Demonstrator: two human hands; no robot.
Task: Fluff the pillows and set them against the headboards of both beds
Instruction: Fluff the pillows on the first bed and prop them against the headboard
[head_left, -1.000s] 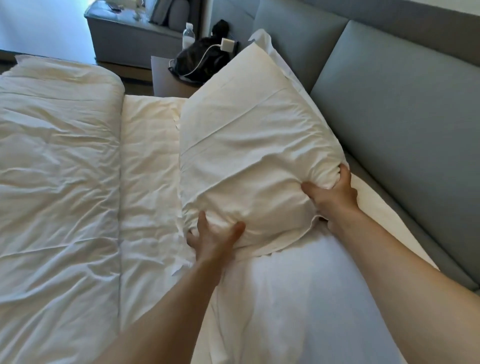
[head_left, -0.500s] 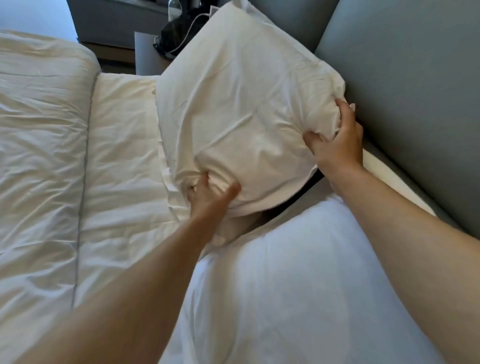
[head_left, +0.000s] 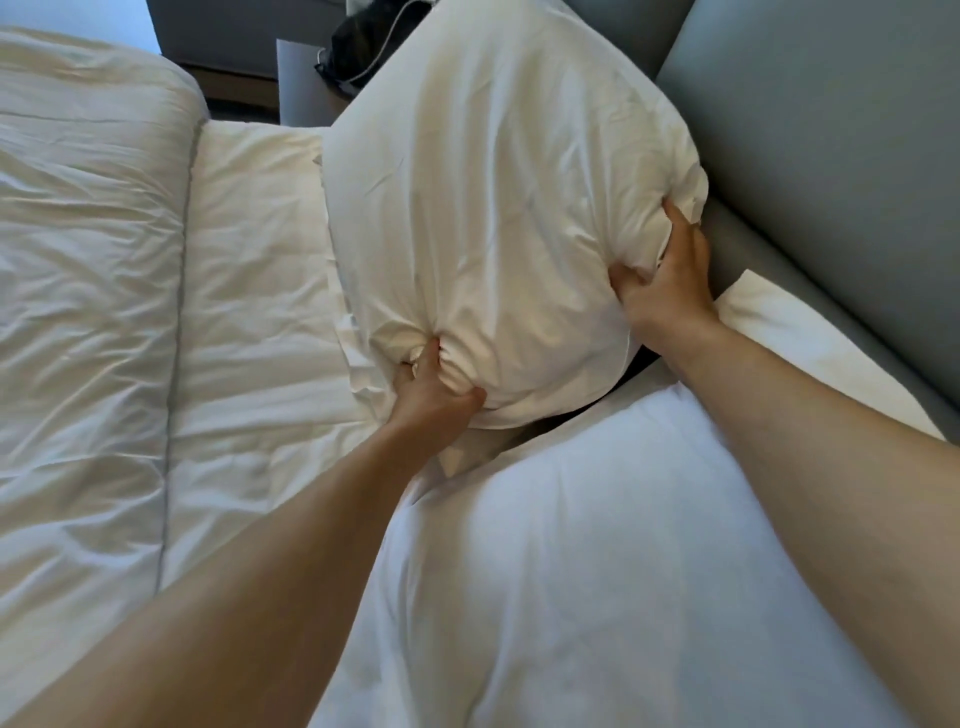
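A plump cream-white pillow (head_left: 498, 208) stands tilted on the bed, its right side close to the grey padded headboard (head_left: 831, 171). My left hand (head_left: 431, 389) grips a bunch of fabric at the pillow's lower left corner. My right hand (head_left: 670, 280) clutches its lower right corner, fingers dug into the creased cover. A second white pillow (head_left: 597, 571) lies flat below it, under my forearms, reaching the headboard on the right.
A rumpled white duvet (head_left: 88, 312) covers the left of the bed, with a bare strip of sheet (head_left: 254, 291) beside it. Behind the pillow is a bedside table (head_left: 296, 78) with a black bag and white cable (head_left: 353, 47).
Both hands have lifted the pillow off the bed and pushed it up and toward the headboard. It stands more upright now, and the grip on both corners has tightened.
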